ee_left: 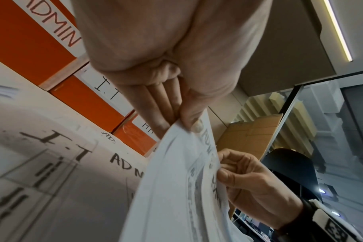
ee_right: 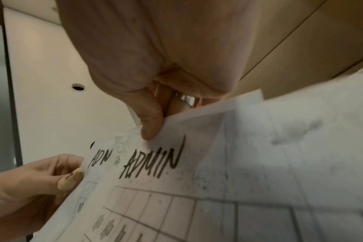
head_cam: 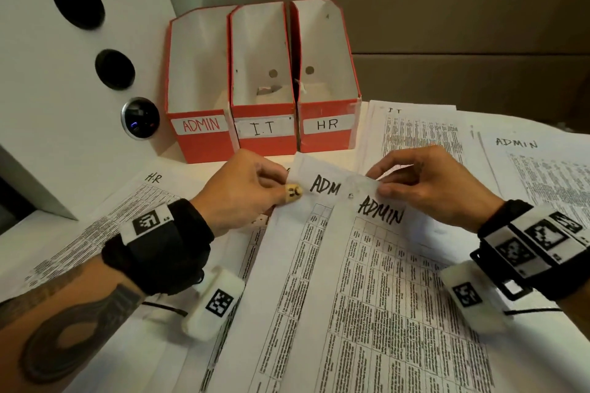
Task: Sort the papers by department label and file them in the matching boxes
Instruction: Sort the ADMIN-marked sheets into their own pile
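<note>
Closest to us, our left hand (head_cam: 245, 191) and right hand (head_cam: 427, 185) hold two overlapping ADMIN sheets (head_cam: 367, 265) just above the tabletop (head_cam: 134, 344). Left fingers (ee_left: 189, 119) pinch the under sheet's top corner; right fingers (ee_right: 151, 121) pinch the upper sheet's top edge beside its label. Beneath lie more papers: an HR page (head_cam: 105, 226) at left, an IT page (head_cam: 418, 134) and another ADMIN page (head_cam: 536, 169) at right. Behind them three red boxes stand side by side: ADMIN box (head_cam: 199, 137), I.T box (head_cam: 265, 137), HR box (head_cam: 329, 134). A white panel (head_cam: 32, 73) with round dark fittings stands left; brown cardboard (head_cam: 447, 25) backs the scene.
</note>
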{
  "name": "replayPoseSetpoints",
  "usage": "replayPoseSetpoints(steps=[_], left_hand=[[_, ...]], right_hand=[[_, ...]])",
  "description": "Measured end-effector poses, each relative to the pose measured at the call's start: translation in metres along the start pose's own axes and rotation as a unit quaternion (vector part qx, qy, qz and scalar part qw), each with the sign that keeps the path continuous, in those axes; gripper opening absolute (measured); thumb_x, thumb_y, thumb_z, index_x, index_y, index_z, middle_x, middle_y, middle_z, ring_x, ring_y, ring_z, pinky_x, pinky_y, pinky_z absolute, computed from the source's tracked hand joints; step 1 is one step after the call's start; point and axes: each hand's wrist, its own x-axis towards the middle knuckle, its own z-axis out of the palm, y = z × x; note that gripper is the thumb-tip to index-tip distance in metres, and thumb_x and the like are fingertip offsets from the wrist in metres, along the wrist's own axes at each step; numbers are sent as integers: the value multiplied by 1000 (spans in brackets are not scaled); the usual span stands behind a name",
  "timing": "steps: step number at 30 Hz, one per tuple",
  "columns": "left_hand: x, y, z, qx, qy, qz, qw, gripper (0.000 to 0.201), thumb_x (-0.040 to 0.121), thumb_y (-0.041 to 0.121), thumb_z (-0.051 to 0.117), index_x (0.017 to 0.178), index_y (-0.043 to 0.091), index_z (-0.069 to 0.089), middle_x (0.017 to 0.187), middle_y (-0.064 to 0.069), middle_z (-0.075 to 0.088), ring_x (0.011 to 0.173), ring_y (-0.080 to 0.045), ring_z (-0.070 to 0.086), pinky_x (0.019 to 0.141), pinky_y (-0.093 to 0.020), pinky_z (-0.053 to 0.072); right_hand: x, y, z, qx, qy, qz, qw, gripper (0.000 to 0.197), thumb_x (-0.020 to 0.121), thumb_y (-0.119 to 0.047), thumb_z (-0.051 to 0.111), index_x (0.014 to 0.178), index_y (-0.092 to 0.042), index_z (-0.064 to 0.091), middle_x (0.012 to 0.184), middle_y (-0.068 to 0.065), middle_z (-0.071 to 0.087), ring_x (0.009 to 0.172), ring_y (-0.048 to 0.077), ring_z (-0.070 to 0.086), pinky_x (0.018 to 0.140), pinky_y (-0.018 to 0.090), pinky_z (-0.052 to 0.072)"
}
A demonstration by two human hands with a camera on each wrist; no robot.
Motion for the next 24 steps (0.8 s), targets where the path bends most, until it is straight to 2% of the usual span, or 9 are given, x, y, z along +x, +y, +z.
replayPoseSetpoints(steps=[2,5,8,12,14,16,18,20,24], left_hand=[[-2,-1,-2,7,24,4,1000,22,75,26,88,85,6,82,86,-14,81,88,-40,78,87,-61,62],[-2,-4,-6,-7,63,8,998,27,68,27,90,83,5,82,87,-10,82,87,-31,80,83,-56,65],[-2,-7,-7,-57,85,-15,995,31,75,27,83,94,4,82,95,-8,83,91,-26,81,78,-44,67],[-1,-13,-11,-103,99,-45,989,14,95,16,71,105,12,80,100,-4,83,94,-22,80,75,-37,68],[0,-16,-16,-126,128,-55,982,12,99,14,69,104,12,79,98,-5,83,91,-21,81,69,-31,66],[1,-17,-21,-140,148,-58,977,12,100,13,67,105,11,78,97,-5,83,88,-20,81,65,-26,64],[2,-17,-21,-148,144,-58,977,12,101,13,67,105,10,78,98,-6,83,86,-20,81,64,-25,62],[3,-14,-18,-147,126,-52,980,14,100,15,68,106,8,79,100,-7,83,88,-22,81,65,-27,63],[3,1,2,-100,43,-8,994,17,96,17,72,103,5,80,93,-5,81,79,-19,78,63,-24,60]], right_hand=[[1,4,-3,-38,-9,26,999,19,83,-24,85,99,-21,75,85,-7,81,80,7,77,73,28,61],[-2,11,-14,-92,-1,96,991,33,74,-46,88,93,-22,77,85,-6,79,76,12,76,66,31,58],[-11,19,-26,-52,1,124,991,28,71,-32,92,91,-16,80,82,4,80,75,30,77,65,46,62],[-27,28,-42,-49,-5,93,994,20,66,-28,91,75,-14,80,78,5,79,73,30,76,72,48,62],[-35,33,-53,-29,-23,79,996,19,63,-26,93,69,-15,78,79,8,79,73,31,77,70,42,63],[-43,41,-64,5,-26,57,998,36,55,-34,102,67,-10,78,79,16,78,75,37,76,69,33,63],[-49,47,-72,48,-17,55,997,67,34,-52,105,70,-2,78,83,21,77,78,38,76,72,31,63],[-51,50,-75,60,-7,47,997,75,27,-67,99,67,-7,79,89,17,79,86,32,77,79,32,63],[-41,34,-69,-47,1,16,999,54,44,-73,90,64,-24,77,118,-16,75,112,12,71,97,50,57]])
